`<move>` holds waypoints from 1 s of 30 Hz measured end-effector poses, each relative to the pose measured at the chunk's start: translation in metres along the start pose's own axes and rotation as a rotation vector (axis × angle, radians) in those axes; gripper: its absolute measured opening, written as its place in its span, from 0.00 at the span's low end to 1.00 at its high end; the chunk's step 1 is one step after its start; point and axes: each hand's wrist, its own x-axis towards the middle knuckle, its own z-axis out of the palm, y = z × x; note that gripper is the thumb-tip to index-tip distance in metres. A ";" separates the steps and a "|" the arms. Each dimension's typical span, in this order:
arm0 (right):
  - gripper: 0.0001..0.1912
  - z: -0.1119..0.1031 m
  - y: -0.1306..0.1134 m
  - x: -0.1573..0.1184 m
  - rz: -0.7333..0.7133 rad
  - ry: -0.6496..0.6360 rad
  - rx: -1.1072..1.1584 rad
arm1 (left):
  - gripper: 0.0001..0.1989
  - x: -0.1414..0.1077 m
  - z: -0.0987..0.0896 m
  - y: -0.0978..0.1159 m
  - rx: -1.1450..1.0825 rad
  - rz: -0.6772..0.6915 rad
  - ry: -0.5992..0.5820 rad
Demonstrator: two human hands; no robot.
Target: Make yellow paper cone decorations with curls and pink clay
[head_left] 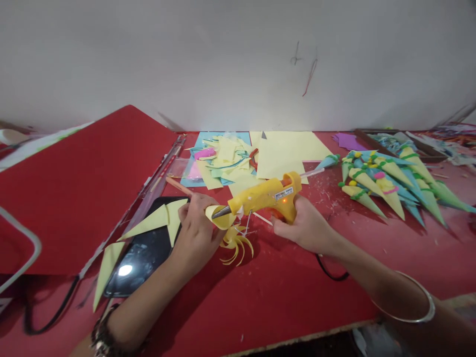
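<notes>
My right hand (303, 225) is wrapped round the handle of a yellow hot glue gun (256, 196), whose orange light glows. Its metal nozzle points left into the open mouth of a pale yellow paper cone (224, 221). My left hand (199, 228) grips that cone; whether the nozzle touches the paper I cannot tell. Just below the cone, a yellow paper piece cut into curling strips (236, 243) lies on the table, beside the gun's thin wire stand (245, 229). More pale yellow paper cones (148, 221) rest on a dark glossy phone or tablet (139, 267) left of my hand.
Decorated green, yellow and blue cones (394, 181) are heaped at the right. Paper scraps (226, 158) and pale yellow sheets (286, 148) lie at the back before the wall. A large red board (92, 198) leans at the left. A black cord (330, 272) runs under my right wrist.
</notes>
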 end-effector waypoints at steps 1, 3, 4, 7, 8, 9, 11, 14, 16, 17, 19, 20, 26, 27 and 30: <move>0.02 -0.001 -0.001 0.000 -0.008 -0.007 -0.005 | 0.10 0.000 0.000 0.000 0.010 0.004 0.001; 0.02 -0.002 -0.002 0.001 -0.024 -0.014 -0.015 | 0.10 0.000 -0.001 0.000 0.020 0.004 0.010; 0.03 -0.002 -0.002 0.001 -0.033 -0.015 -0.020 | 0.10 0.000 -0.001 0.000 0.022 0.002 0.018; 0.04 -0.003 -0.003 0.002 -0.068 -0.014 -0.033 | 0.10 0.001 -0.001 0.000 0.032 0.012 0.033; 0.04 -0.003 -0.003 0.002 -0.077 -0.011 -0.040 | 0.10 0.001 -0.001 0.000 0.038 0.022 0.037; 0.04 -0.003 -0.003 0.002 -0.085 -0.006 -0.047 | 0.10 0.001 -0.001 0.000 0.042 0.032 0.040; 0.04 -0.004 -0.003 0.002 -0.102 0.007 -0.061 | 0.11 0.002 -0.002 0.000 0.050 0.049 0.048; 0.06 -0.004 -0.002 0.003 -0.118 0.007 -0.070 | 0.10 0.003 -0.002 0.001 0.065 0.057 0.064; 0.07 -0.004 -0.002 0.003 -0.123 -0.001 -0.065 | 0.10 0.004 -0.003 0.001 0.076 0.057 0.074; 0.08 -0.005 -0.002 0.003 -0.125 -0.005 -0.063 | 0.10 0.004 -0.003 0.001 0.081 0.057 0.076; 0.09 -0.005 -0.002 0.003 -0.128 -0.006 -0.064 | 0.10 0.005 -0.003 0.001 0.087 0.064 0.087; 0.10 -0.005 -0.002 0.003 -0.130 -0.005 -0.066 | 0.10 0.005 -0.003 0.000 0.091 0.069 0.092; 0.07 -0.006 -0.002 0.002 -0.125 -0.007 -0.061 | 0.08 0.006 -0.004 0.000 0.106 0.079 0.101; 0.07 -0.007 -0.002 0.002 -0.116 -0.003 -0.057 | 0.08 0.006 -0.004 0.000 0.105 0.076 0.102; 0.06 -0.007 -0.002 0.001 -0.108 0.001 -0.053 | 0.09 0.006 -0.004 -0.001 0.104 0.068 0.106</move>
